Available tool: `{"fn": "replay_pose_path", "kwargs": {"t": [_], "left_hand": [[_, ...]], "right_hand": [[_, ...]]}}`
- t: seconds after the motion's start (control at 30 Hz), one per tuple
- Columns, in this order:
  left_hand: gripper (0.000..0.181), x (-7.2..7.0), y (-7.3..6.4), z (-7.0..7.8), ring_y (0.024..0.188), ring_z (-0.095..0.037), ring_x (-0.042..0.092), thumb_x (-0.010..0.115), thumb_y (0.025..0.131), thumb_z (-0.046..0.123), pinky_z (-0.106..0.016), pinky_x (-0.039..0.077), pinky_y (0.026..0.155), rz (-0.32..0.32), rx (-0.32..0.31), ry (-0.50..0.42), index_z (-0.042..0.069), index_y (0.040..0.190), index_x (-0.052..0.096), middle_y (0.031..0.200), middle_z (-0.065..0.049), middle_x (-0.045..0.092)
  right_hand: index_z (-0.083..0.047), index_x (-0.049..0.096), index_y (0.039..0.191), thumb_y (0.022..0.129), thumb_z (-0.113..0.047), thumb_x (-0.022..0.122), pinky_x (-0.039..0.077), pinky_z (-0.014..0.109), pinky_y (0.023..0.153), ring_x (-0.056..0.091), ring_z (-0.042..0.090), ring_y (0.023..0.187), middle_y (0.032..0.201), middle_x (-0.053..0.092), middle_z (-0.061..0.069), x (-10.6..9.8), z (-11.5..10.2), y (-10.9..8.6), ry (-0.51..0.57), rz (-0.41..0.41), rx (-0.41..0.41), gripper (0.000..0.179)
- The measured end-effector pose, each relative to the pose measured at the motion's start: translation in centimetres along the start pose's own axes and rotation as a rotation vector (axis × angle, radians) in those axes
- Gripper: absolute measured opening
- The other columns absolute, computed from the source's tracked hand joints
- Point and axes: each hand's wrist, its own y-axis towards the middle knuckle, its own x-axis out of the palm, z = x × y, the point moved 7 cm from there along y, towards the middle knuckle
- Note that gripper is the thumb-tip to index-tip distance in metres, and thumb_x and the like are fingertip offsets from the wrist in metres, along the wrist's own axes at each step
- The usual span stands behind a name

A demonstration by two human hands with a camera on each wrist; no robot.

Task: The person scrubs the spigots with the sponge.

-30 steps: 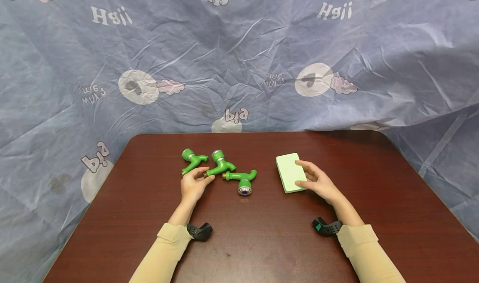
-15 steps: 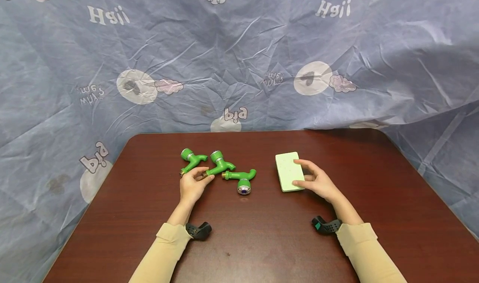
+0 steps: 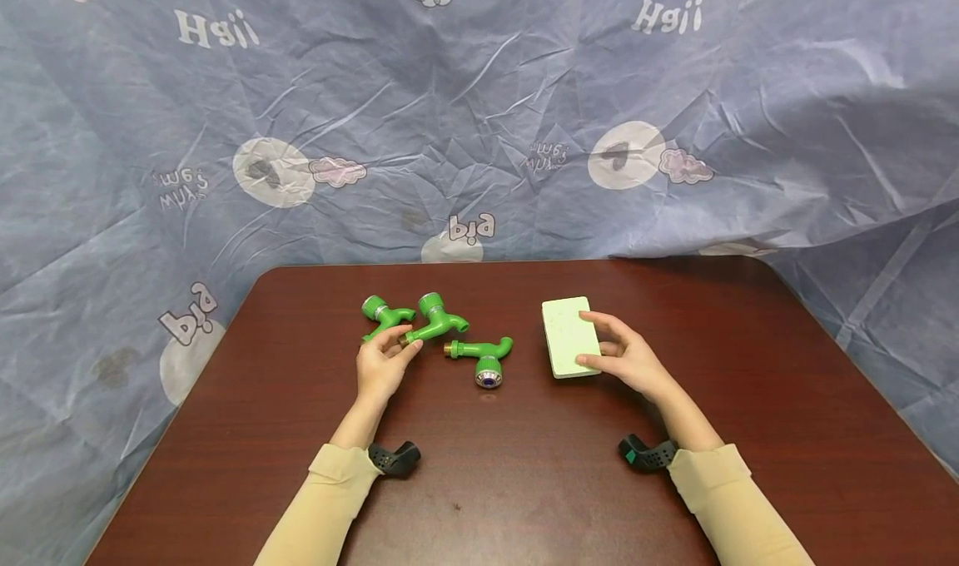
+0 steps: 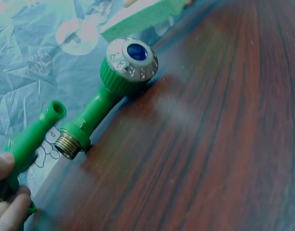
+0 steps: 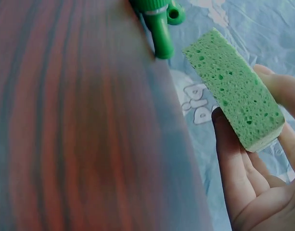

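Note:
My left hand [image 3: 380, 370] pinches the threaded end of a green tap [image 3: 437, 320], whose ribbed knob points away from me. In the left wrist view this held tap [image 4: 29, 139] shows its open spout, with thumb and fingers around its base. A second green tap [image 3: 390, 318] lies just left of it, partly behind my fingers. To the right rests a third green tap [image 3: 479, 351], its chrome-capped knob toward me. On the right, a pale green sponge [image 3: 571, 337] is gripped by its right side between thumb and fingers of my right hand [image 3: 629, 364]. Its pores show in the right wrist view.
The dark red-brown wooden table [image 3: 479, 466] spreads under both forearms. Behind its far edge hangs a wrinkled blue-grey printed cloth [image 3: 449, 116]. Each wrist carries a black band, the left band [image 3: 395, 459] and the right band [image 3: 646, 454].
The sponge has shifted left and slightly away from me with my right hand. The held tap has moved a little left and up in the head view with my left hand. The other taps stay put.

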Motion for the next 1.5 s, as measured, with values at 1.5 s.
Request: {"fn": "replay_pose_path", "kwargs": {"t": [1.5], "left_hand": [[0.03, 5.1, -3.8, 12.2, 0.081, -0.014, 0.066, 0.069, 0.077, -0.012, -0.017, 0.051, 0.065, -0.285, 0.227, -0.244, -0.013, 0.106, 0.063, 0.104, -0.027, 0.064]], "right_hand": [[-0.009, 0.037, 0.139, 0.085, 0.009, 0.057, 0.055, 0.027, 0.064, 0.06, 0.014, 0.084, 0.116, 0.049, 0.008, 5.5, -11.0, -0.3, 0.196, -0.084, -0.241, 0.06]]}}
